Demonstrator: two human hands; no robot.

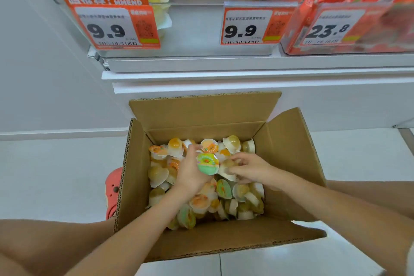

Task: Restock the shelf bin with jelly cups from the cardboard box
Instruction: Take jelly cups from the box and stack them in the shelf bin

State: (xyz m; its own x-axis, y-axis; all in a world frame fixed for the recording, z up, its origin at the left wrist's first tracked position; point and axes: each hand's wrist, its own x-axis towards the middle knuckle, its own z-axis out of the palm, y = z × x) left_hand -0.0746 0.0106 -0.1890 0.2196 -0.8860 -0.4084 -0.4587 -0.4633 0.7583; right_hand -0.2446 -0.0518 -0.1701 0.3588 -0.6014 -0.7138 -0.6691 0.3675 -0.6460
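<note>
Reaching into the open cardboard box (pixel 291 163), the left hand (pixel 190 173) grips a green-lidded jelly cup (pixel 208 163); the right hand (pixel 251 169) pinches another among the loose jelly cups (pixel 224 197). Price tags (pixel 107 29) read 9.9, 9.9, 23.8.

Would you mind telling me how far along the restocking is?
Early or midway: the cardboard box is open and holds many jelly cups. Both hands are in it; the left hand holds a green-lidded cup, the right hand grips more. The shelf bin looks sparsely filled.
</note>
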